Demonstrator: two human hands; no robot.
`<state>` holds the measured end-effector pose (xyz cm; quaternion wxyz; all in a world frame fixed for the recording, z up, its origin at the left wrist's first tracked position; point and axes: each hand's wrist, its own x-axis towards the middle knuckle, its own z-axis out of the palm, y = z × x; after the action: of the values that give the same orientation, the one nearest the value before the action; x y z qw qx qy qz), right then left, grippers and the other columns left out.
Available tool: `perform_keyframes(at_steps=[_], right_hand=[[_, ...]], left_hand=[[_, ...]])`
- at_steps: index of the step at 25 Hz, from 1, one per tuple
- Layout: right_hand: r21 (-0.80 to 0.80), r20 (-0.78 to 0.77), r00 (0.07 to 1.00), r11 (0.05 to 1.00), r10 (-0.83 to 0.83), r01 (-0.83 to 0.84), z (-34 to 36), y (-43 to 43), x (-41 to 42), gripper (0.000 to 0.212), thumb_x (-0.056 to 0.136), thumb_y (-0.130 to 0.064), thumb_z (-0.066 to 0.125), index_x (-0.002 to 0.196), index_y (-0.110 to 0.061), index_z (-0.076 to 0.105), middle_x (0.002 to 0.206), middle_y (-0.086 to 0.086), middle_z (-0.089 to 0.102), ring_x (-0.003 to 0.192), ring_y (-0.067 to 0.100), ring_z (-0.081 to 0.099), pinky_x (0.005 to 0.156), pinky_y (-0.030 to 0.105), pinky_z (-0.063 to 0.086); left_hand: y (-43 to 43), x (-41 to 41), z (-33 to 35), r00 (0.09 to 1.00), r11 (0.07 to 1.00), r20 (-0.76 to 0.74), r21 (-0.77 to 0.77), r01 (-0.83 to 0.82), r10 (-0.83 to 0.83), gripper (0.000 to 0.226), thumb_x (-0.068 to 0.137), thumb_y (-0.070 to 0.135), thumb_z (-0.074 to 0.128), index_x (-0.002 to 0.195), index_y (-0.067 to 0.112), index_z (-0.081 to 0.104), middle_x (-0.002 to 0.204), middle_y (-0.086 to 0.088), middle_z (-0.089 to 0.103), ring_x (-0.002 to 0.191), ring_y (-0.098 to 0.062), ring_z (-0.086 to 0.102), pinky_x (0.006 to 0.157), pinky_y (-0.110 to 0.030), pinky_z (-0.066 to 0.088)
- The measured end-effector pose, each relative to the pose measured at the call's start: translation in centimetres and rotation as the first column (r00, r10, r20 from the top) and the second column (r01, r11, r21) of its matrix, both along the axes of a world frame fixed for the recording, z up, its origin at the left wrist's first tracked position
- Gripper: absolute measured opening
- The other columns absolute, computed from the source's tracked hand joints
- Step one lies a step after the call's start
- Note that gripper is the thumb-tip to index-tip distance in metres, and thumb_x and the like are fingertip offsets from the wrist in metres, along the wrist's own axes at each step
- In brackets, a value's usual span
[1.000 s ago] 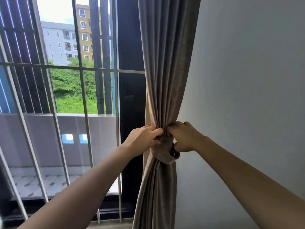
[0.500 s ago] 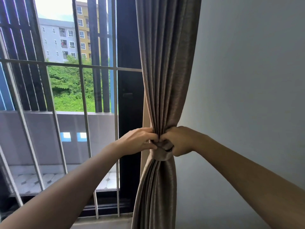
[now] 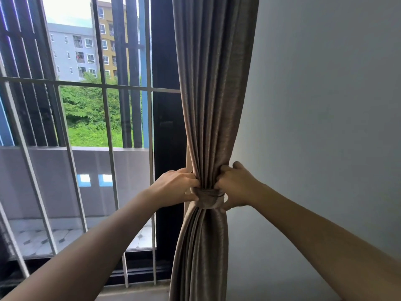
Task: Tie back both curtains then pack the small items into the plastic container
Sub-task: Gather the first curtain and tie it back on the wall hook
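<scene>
since half a second ago the two hands have parted: then they met in front of the tie, now it shows bare between them. a second ago it hung loose and sagging; now it sits snug and level.

the grey-brown fabric tie-back band (image 3: 208, 197) wraps around the long grey-brown pleated curtain (image 3: 212, 105) and cinches it into a narrow waist. the curtain hangs at centre frame, just left of the plain pale grey wall (image 3: 325, 127). its folds fan out above and below the waist.

left hand (image 3: 173, 186): at the left end of the band. fingers curl into the curtain edge just above it and the thumb is against the band end, pinching it.

right hand (image 3: 235, 187): at the right end. fingers curl into the folds above the band and the thumb hooks beneath it, so the hand grips band and curtain together. both forearms reach in from the near corners.

just left of the curtain stands a dark door frame (image 3: 167, 148), touching the curtain's far edge in view. further left are white metal window bars (image 3: 106, 127), upright, with one crossbar. beyond them is a grey balcony wall (image 3: 54, 170) with pale floor tiles (image 3: 36, 240) at its foot. far off are green trees (image 3: 86, 111), with grey and yellow apartment blocks (image 3: 73, 51) behind.
</scene>
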<state>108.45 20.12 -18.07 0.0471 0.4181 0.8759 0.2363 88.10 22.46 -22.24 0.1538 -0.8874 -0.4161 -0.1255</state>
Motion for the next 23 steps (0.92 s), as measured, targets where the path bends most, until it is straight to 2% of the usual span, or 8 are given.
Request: perform_keyframes(at_steps=[4,6,9,12,16,18,21,23], right_hand=[[0.020,0.021,0.995,0.995,0.102,-0.102,-0.9,-1.0,-0.9,0.035,0.086,-0.034,0.058,0.115,-0.014,0.061,0.117,0.005,0.064,0.113,0.026,0.053,0.100,0.036,0.031],[0.031,-0.010,0.995,0.995,0.095,-0.095,0.0,-0.5,-0.9,0.034,0.085,-0.036,0.058,0.112,-0.016,0.062,0.111,0.004,0.066,0.106,0.026,0.058,0.092,0.034,0.039],[-0.004,-0.034,0.999,1.000,0.007,-0.007,0.0,0.1,-0.7,0.037,0.079,-0.041,0.065,0.107,-0.018,0.063,0.105,0.003,0.066,0.099,0.024,0.059,0.081,0.031,0.040],[0.021,-0.044,0.999,1.000,-0.023,0.024,-1.5,0.1,-0.6,0.031,0.081,-0.035,0.064,0.106,-0.016,0.064,0.107,0.005,0.066,0.106,0.025,0.055,0.094,0.035,0.032],[0.141,-0.102,0.994,0.990,0.039,-0.024,-0.4,0.6,0.3,0.018,0.082,-0.027,0.058,0.095,-0.018,0.066,0.096,0.000,0.070,0.100,0.023,0.057,0.095,0.041,0.026],[0.123,-0.110,0.992,0.991,0.060,-0.047,-0.6,0.9,0.2,0.021,0.083,-0.029,0.057,0.098,-0.018,0.065,0.097,0.001,0.069,0.100,0.024,0.057,0.093,0.041,0.028],[0.022,-0.098,0.989,0.994,0.111,-0.110,-0.8,0.7,-0.3,0.026,0.084,-0.030,0.057,0.106,-0.017,0.060,0.105,0.004,0.066,0.105,0.025,0.055,0.095,0.038,0.031],[0.055,-0.247,0.952,0.983,0.183,-0.175,-1.0,1.1,0.1,0.030,0.079,-0.030,0.059,0.107,-0.020,0.058,0.106,0.000,0.065,0.104,0.021,0.054,0.093,0.038,0.032]], left_hand=[[-0.4,-0.6,-0.9,0.999,0.999,-0.029,0.010,0.033,-0.033,0.026,0.089,0.044,0.054,0.105,0.025,0.058,0.103,0.008,0.061,0.098,-0.015,0.053,0.067,-0.026,0.039],[-0.5,-0.8,0.5,1.000,1.000,-0.020,0.019,0.018,-0.017,0.024,0.090,0.042,0.053,0.105,0.025,0.058,0.103,0.008,0.062,0.098,-0.014,0.054,0.067,-0.025,0.035],[-0.9,-0.1,1.2,1.000,1.000,0.023,-0.018,-0.004,0.005,0.018,0.085,0.036,0.056,0.096,0.023,0.056,0.094,0.006,0.062,0.092,-0.017,0.057,0.062,-0.030,0.043],[-1.2,0.7,0.5,0.999,0.994,-0.032,-0.100,-0.046,0.043,0.018,0.085,0.033,0.054,0.100,0.023,0.054,0.099,0.006,0.062,0.089,-0.021,0.061,0.064,-0.032,0.046],[0.5,-0.8,1.9,0.999,0.999,0.027,-0.011,-0.031,0.032,0.021,0.093,0.040,0.050,0.108,0.035,0.063,0.103,0.013,0.067,0.095,-0.014,0.060,0.068,-0.026,0.039],[1.0,-1.4,1.4,0.999,1.000,0.054,0.010,0.005,-0.006,0.023,0.093,0.041,0.048,0.106,0.035,0.066,0.100,0.015,0.068,0.092,-0.012,0.052,0.071,-0.027,0.039],[1.0,-2.1,0.6,0.994,0.995,0.051,-0.045,0.094,-0.092,0.033,0.091,0.047,0.037,0.100,0.030,0.065,0.102,0.016,0.065,0.088,-0.010,0.045,0.075,-0.032,0.046],[1.3,-3.2,0.3,0.987,0.990,0.091,0.056,0.127,-0.132,0.035,0.089,0.045,0.037,0.098,0.027,0.066,0.102,0.013,0.064,0.090,-0.009,0.051,0.078,-0.032,0.050]])
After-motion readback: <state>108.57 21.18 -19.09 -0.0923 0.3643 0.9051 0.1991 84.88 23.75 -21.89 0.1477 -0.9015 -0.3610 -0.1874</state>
